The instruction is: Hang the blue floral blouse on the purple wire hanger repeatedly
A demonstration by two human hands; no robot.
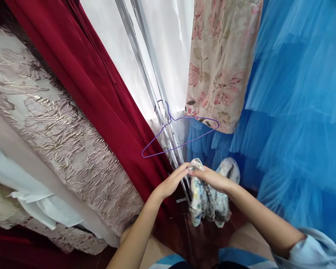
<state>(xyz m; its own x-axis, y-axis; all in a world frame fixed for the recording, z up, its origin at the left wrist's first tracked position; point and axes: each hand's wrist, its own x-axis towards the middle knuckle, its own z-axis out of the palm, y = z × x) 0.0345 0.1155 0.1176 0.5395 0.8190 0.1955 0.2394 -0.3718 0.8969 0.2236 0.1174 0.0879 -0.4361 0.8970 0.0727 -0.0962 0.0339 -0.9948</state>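
Note:
Both hands meet at the top of a white cloth garment [197, 194] with a blue and yellow print, which hangs down in folds. My left hand [173, 183] pinches the cloth's left upper edge, fingertips against it. Across from it, my right hand [214, 179] is closed on the same cloth, its fingertips nearly touching the left ones. More of the pale cloth bulges beyond my right wrist. Just above my hands, a purple wire hanger [182, 144] hangs by its hook at the grey metal posts. What kind of garment it is cannot be made out.
Grey metal posts [145, 52] run down toward the dark floor [182, 231]. A dark red cloth [100, 93] and a pale embossed floral fabric [72, 134] hang on the left. A beige floral garment [221, 67] and a blue tulle dress [302, 93] hang on the right.

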